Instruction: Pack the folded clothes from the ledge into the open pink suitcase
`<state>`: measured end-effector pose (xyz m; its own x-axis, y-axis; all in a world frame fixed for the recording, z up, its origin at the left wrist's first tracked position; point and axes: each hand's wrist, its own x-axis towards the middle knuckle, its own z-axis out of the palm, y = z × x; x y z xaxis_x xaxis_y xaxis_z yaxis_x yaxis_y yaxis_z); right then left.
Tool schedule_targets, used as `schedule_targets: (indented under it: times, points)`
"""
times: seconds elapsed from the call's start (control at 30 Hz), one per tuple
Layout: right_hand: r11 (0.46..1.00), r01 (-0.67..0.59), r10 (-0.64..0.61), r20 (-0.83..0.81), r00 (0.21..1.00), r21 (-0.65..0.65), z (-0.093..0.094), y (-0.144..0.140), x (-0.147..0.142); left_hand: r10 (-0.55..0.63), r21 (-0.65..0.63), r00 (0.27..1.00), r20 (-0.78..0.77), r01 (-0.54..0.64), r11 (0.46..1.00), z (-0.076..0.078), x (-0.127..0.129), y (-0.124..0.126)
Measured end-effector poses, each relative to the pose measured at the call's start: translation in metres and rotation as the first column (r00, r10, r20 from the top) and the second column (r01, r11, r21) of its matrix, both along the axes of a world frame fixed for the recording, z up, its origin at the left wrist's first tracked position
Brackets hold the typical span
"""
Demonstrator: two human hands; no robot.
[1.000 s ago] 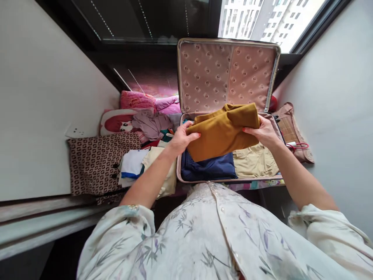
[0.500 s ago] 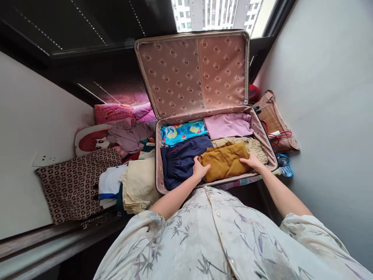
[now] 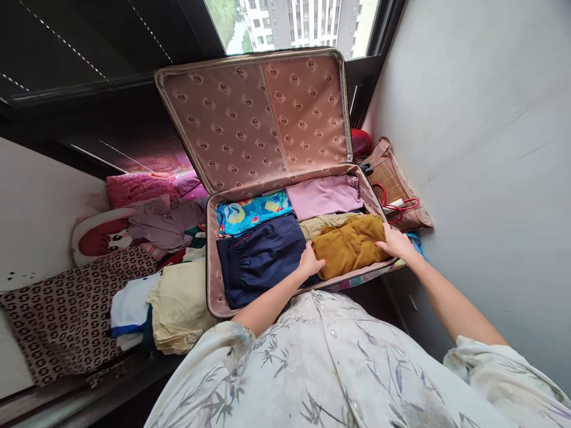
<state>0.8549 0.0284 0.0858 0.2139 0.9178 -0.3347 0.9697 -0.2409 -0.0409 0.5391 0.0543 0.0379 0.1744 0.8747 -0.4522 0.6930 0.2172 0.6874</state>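
Open suitcase [image 3: 213,261] lies flat, lid [image 3: 254,113] propped up against the window. White wall runs close along its right side; a woven bag [image 3: 392,178] fills the gap at the far right corner. Left of the case, the surface is crowded with a cream garment [image 3: 178,306], a patterned cushion [image 3: 66,309] and a heap of pink bedding [image 3: 138,187]. Little free room on either flank; the near rim sits right against the person's body.

Inside: floral cloth [image 3: 252,211] far left, lilac garment [image 3: 325,195] far right, navy garment [image 3: 261,258] near left, mustard folded garment [image 3: 350,245] near right, lying on a khaki piece [image 3: 319,224].

Since a second ago, the mustard garment has come down from mid-air in front of the lid into the near right quarter of the case. Half a second ago it was already lying there; hands are placed much the same.

Left hand [image 3: 308,263]: fingers loosely curled, pressing on the mustard garment's left edge where it meets the navy one. Right hand [image 3: 395,242]: flattened, fingers spread a little, resting on the garment's right edge at the case rim. Neither hand is clenched round the cloth.
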Motion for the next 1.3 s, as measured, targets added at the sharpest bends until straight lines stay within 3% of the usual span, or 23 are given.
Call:
schedule_targets:
  times: [0.07, 0.13, 0.17, 0.27, 0.33, 0.47, 0.6, 0.67, 0.77, 0.87, 0.93, 1.0, 1.03, 1.1, 1.17, 1.3]
  points:
    - [0.993, -0.093, 0.085, 0.122, 0.989, 0.066, 0.002, -0.007, -0.014, -0.136, 0.195, 0.974, -0.182, 0.172, 0.966, 0.004, 0.007, -0.002]
    - [0.985, -0.146, 0.13, 0.156, 0.979, 0.09, -0.002, -0.01, -0.03, -0.273, 0.368, 0.908, -0.319, 0.384, 0.847, 0.004, 0.011, -0.003]
    - [0.988, -0.148, 0.14, 0.144, 0.98, 0.049, -0.006, -0.01, -0.037, -0.36, 0.387, 0.858, -0.366, 0.493, 0.779, 0.001, 0.013, -0.002]
    - [0.978, -0.098, 0.116, 0.092, 0.989, -0.184, -0.027, -0.002, -0.043, -0.609, 0.26, 0.685, -0.4, 0.722, 0.641, -0.017, 0.016, 0.007]
    - [0.959, -0.082, 0.103, 0.061, 0.993, -0.272, -0.042, 0.004, -0.038, -0.684, 0.181, 0.646, -0.339, 0.758, 0.626, -0.032, 0.018, 0.014]
    - [0.96, -0.198, 0.209, 0.035, 0.977, -0.196, -0.067, 0.0, -0.019, -0.679, 0.162, 0.686, -0.261, 0.725, 0.669, -0.046, 0.023, 0.015]
    - [0.946, -0.324, 0.323, 0.066, 0.944, 0.007, -0.1, -0.012, 0.003, -0.712, 0.202, 0.662, -0.235, 0.75, 0.63, -0.037, 0.017, 0.006]
    - [0.934, -0.34, 0.334, 0.071, 0.94, 0.109, -0.119, -0.012, 0.013, -0.663, 0.247, 0.721, -0.202, 0.692, 0.678, -0.028, 0.0, 0.004]
    - [0.912, -0.365, 0.346, 0.131, 0.929, 0.187, -0.132, -0.012, 0.015, -0.462, 0.391, 0.878, -0.123, 0.47, 0.791, -0.004, -0.057, -0.004]
    - [0.904, -0.4, 0.367, 0.204, 0.908, 0.154, -0.119, -0.013, -0.003, -0.053, 0.525, 0.999, -0.007, 0.049, 0.85, 0.019, -0.151, -0.024]
    - [0.887, -0.444, 0.419, 0.184, 0.889, 0.124, -0.099, -0.005, -0.033, 0.315, 0.544, 0.948, 0.034, -0.282, 0.79, 0.027, -0.226, -0.045]
    - [0.847, -0.515, 0.504, 0.11, 0.856, 0.129, -0.075, 0.012, -0.082, 0.622, 0.549, 0.783, -0.025, -0.509, 0.663, 0.026, -0.296, -0.073]
    - [0.821, -0.551, 0.547, 0.069, 0.834, 0.15, -0.062, 0.022, -0.113, 0.713, 0.543, 0.696, -0.089, -0.566, 0.62, 0.022, -0.327, -0.089]
    - [0.731, -0.651, 0.672, -0.051, 0.739, 0.203, -0.036, 0.042, -0.185, 0.804, 0.512, 0.546, -0.237, -0.633, 0.581, 0.01, -0.372, -0.12]
    - [0.642, -0.706, 0.76, -0.134, 0.636, 0.298, -0.013, 0.058, -0.264, 0.807, 0.462, 0.475, -0.352, -0.661, 0.591, -0.004, -0.398, -0.144]
    - [0.488, -0.802, 0.873, -0.201, 0.444, 0.346, 0.018, 0.075, -0.414, 0.774, 0.403, 0.494, -0.395, -0.664, 0.63, -0.026, -0.408, -0.161]
